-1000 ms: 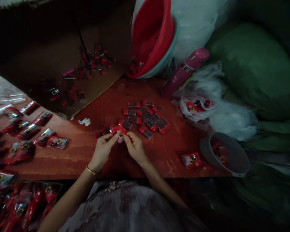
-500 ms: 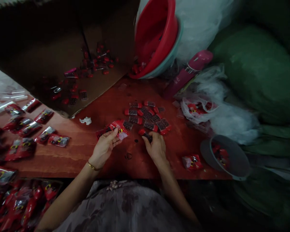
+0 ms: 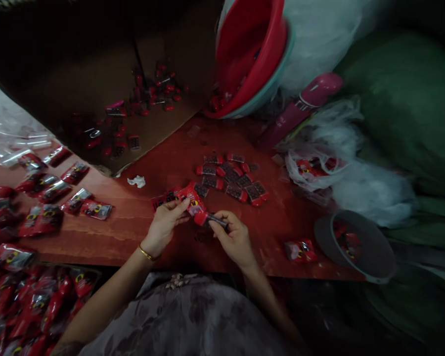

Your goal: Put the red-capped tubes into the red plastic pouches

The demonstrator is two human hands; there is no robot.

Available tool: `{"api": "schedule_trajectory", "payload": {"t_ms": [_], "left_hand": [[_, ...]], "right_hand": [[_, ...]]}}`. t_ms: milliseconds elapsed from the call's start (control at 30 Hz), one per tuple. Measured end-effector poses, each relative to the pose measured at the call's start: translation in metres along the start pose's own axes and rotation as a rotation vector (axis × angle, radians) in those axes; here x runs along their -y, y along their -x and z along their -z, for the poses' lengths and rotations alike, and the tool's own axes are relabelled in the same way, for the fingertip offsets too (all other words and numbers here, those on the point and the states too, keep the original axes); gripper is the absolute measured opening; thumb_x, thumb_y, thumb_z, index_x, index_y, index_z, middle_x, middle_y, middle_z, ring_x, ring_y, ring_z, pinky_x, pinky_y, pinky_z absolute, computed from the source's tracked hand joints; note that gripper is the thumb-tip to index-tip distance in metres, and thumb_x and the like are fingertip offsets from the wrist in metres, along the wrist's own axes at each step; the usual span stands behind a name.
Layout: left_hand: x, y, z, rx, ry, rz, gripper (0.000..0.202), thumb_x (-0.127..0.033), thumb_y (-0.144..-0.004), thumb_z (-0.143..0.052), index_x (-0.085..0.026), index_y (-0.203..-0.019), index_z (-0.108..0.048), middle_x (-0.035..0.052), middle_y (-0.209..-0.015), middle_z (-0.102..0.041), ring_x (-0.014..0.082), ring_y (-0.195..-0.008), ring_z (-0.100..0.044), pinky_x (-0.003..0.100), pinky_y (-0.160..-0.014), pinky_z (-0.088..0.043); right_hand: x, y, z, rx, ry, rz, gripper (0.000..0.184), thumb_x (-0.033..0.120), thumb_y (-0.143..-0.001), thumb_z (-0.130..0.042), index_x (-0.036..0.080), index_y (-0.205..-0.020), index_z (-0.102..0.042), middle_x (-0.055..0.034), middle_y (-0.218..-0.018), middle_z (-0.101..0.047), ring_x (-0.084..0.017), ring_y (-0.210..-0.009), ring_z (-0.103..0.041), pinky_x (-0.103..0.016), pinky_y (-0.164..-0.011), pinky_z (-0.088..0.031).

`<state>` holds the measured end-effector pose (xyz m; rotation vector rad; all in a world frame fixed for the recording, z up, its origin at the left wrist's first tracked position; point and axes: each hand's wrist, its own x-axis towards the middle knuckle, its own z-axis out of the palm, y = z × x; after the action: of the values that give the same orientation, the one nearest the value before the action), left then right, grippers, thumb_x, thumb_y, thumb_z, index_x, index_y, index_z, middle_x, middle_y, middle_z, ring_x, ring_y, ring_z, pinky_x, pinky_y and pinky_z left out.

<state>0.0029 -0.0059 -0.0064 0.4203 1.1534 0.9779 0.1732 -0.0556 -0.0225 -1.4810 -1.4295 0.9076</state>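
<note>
My left hand (image 3: 164,225), with a gold bangle at the wrist, pinches a small clear packet with a red printed label (image 3: 192,199) above the red wooden table (image 3: 133,232). My right hand (image 3: 233,236) grips a small red-and-black piece (image 3: 210,219) and holds its red end at the packet's mouth. Just beyond my hands lies a cluster of several more red-and-black pieces (image 3: 233,176). One more piece rests on the table beside my left fingers.
Filled red packets (image 3: 52,198) lie across the left of the table and in a heap at lower left. A cardboard box (image 3: 96,99) holds loose pieces. A tilted red basin (image 3: 252,54), a pink bottle (image 3: 300,109), plastic bags, a grey bowl (image 3: 352,242) and one packet (image 3: 299,249) sit to the right.
My right hand left the packet, reached to the cluster, picked up one piece and brought it back to the packet's mouth. My left hand kept hold of the packet.
</note>
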Motion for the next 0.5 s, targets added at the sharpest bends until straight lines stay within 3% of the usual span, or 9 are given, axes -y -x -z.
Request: {"api": "schedule_trajectory", "payload": {"t_ms": [133,333,500], "left_hand": [[0.002,0.0,0.0,-0.009,0.01,-0.015,0.045,-0.041,-0.041,-0.087,-0.012,-0.069,-0.067,0.0017,-0.064,-0.068,0.0109,-0.055,-0.06,0.025,-0.061,-0.049],[0.012,0.003,-0.006,0.072,0.05,-0.087,0.042,-0.031,-0.043,-0.088,-0.012,-0.074,-0.069,0.0024,-0.068,-0.07,0.0101,-0.058,-0.06,0.022,-0.061,-0.046],[0.023,0.005,-0.01,0.038,0.062,-0.157,0.036,-0.04,-0.051,-0.084,-0.012,-0.069,-0.069,0.0002,-0.062,-0.065,0.0051,-0.05,-0.049,0.018,-0.049,-0.036]], "right_hand": [[0.004,0.0,-0.008,-0.04,-0.052,-0.03,0.016,0.035,-0.081,-0.059,0.02,-0.081,-0.056,0.0044,-0.059,-0.057,-0.009,-0.049,-0.054,-0.02,-0.049,-0.043],[0.011,-0.001,-0.018,-0.054,-0.169,-0.107,0.017,0.036,-0.082,-0.057,0.019,-0.079,-0.055,0.0068,-0.047,-0.053,-0.009,-0.042,-0.051,-0.019,-0.046,-0.042],[0.01,-0.002,-0.028,-0.151,-0.266,-0.127,0.02,0.039,-0.083,-0.055,0.019,-0.082,-0.055,0.0074,-0.045,-0.053,-0.008,-0.039,-0.049,-0.018,-0.043,-0.041]]}}
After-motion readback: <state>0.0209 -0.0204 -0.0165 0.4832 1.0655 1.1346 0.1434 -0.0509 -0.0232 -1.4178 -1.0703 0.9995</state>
